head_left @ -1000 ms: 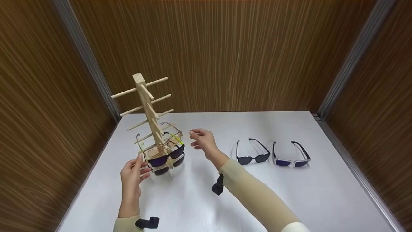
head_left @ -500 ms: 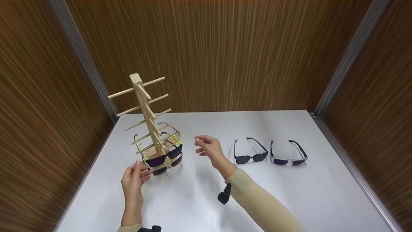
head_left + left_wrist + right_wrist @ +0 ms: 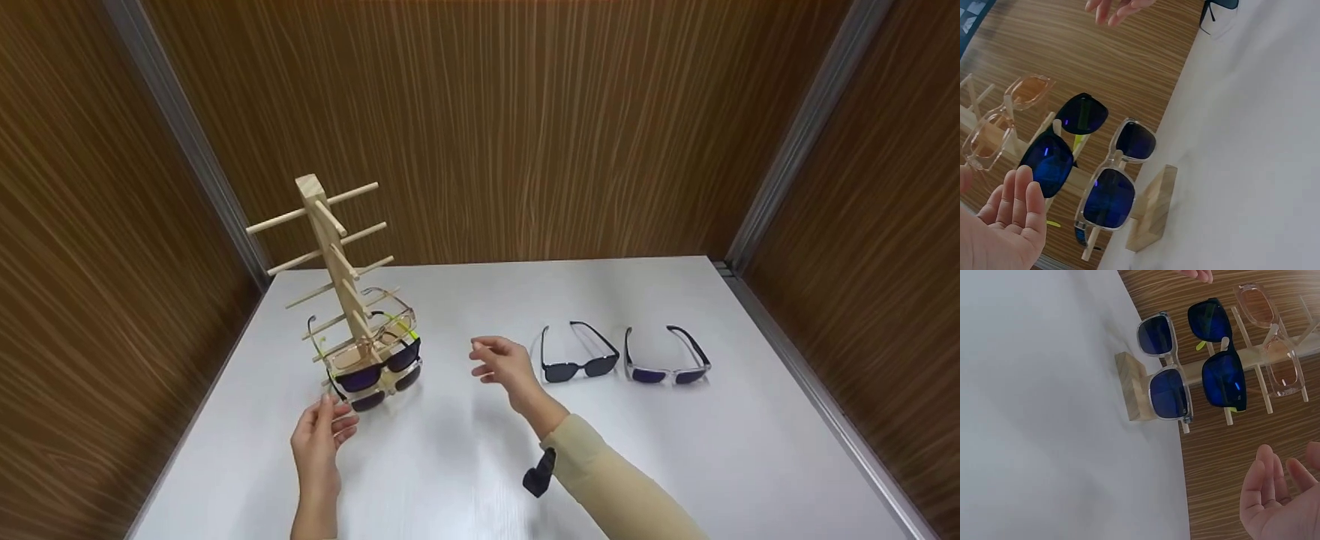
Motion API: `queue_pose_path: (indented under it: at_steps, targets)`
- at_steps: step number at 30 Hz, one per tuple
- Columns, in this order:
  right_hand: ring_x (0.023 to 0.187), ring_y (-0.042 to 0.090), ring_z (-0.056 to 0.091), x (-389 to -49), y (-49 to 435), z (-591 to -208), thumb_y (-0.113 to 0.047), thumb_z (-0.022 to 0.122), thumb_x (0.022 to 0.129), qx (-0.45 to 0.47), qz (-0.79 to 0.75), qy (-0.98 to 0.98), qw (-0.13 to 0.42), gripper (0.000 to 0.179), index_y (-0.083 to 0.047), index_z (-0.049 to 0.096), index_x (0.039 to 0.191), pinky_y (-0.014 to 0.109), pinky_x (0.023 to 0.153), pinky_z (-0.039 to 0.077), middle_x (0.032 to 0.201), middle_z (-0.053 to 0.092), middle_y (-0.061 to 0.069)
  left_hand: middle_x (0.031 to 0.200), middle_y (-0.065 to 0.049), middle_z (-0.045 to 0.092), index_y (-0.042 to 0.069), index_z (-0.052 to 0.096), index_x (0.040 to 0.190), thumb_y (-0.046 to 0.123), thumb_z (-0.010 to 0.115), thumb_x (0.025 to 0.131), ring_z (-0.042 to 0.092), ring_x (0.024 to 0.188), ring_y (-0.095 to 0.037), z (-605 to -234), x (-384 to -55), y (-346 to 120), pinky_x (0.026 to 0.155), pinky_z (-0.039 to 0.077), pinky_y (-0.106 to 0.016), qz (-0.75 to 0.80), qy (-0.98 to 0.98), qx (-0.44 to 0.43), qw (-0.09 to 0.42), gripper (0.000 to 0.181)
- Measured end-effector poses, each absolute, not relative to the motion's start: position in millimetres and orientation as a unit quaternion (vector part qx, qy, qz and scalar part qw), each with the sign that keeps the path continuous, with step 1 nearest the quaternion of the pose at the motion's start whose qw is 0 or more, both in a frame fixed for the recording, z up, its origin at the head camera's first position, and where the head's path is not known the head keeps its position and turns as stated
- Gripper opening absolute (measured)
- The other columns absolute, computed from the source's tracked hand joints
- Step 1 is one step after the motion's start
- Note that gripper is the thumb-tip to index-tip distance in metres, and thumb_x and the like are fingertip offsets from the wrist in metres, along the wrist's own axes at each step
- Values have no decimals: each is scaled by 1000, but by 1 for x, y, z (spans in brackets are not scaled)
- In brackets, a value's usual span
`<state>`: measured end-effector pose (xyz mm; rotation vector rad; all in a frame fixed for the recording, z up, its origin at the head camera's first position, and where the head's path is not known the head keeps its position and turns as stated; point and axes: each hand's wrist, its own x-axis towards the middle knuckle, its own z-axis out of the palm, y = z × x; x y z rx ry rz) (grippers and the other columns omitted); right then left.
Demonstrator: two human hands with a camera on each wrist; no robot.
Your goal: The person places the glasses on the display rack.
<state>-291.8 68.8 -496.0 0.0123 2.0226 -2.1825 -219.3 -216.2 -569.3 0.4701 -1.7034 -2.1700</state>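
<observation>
Both hands drawn back from the rack vs 1 s ago: R hand (image 3: 504,364) now further R & nearer the viewer, well apart from the rack; L hand (image 3: 319,431) lower, just below the lowest glasses in head view. Rack (image 3: 337,270) = light wood post w/ cross pegs, L part of table (image 3: 450,465); long axis runs up from base block (image 3: 1154,211), top leaning to upper L in head view. Side pegs stick out L & R, short ones toward viewer; upper pegs bare. Three prs on lower pegs, top to bottom: peach glasses (image 3: 1030,91), dark-framed sunglasses (image 3: 1047,163) w/ blue lenses, clear-framed sunglasses (image 3: 1109,198). Lens fronts face the near side, arms run back twd far wall (image 3: 480,127); each lens row slants, R end higher in head view. L fingers: nearly straight, side by side, thumb apart, moderate gap, nothing gripped; tips overlap dark-framed pr in L wrist view, contact can't be told. R fingers: loosely curved, tips up in R wrist view, small gap to thumb, hand free of any item. On table, R of R hand: black sunglasses (image 3: 561,372), then clear-front sunglasses (image 3: 649,375) w/ dark arms, side by side, both arms-back, lenses twd viewer. Wrist cam (image 3: 538,474) at R cuff.
</observation>
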Motion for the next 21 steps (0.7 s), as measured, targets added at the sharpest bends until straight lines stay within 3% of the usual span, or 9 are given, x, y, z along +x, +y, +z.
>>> queue_pose_path:
  at_steps: [3, 5, 10, 14, 21]
  targets:
    - [72, 20, 65, -289, 73, -500, -23, 63, 90, 9, -730, 678, 81, 30, -4, 62, 113, 29, 65, 52, 98, 65, 13, 97, -9, 66, 8, 58, 115, 46, 56, 90, 66, 83, -23, -612, -238, -225, 67, 54, -30, -770, -592, 173, 162, 46]
    - [71, 19, 65, -288, 75, -502, -23, 63, 90, 7, -731, 678, 77, 30, -4, 62, 113, 29, 65, 52, 97, 65, 13, 98, -9, 66, 9, 58, 115, 50, 56, 89, 66, 84, -23, -619, -241, -222, 68, 54, -30, -764, -599, 188, 151, 48]
    - [72, 20, 65, -283, 82, -509, -23, 63, 90, 9, -733, 676, 76, 30, -4, 62, 114, 30, 65, 52, 98, 65, 14, 95, -16, 65, -1, 56, 113, 42, 54, 93, 65, 80, -25, -585, -222, -196, 67, 54, -31, -764, -605, 176, 137, 48]
    - [74, 21, 65, -278, 89, -514, -24, 64, 89, 19, -734, 675, 78, 33, -3, 61, 115, 30, 66, 53, 98, 65, 14, 88, -12, 65, 0, 59, 106, 38, 55, 93, 65, 74, -21, -571, -211, -182, 63, 54, -28, -776, -599, 145, 134, 41]
    - [76, 24, 66, -273, 99, -521, -26, 64, 89, 27, -740, 668, 71, 38, -2, 59, 118, 33, 67, 53, 99, 65, 14, 85, -12, 64, -9, 54, 109, 39, 55, 93, 65, 72, -21, -554, -201, -162, 63, 54, -28, -766, -611, 151, 127, 50]
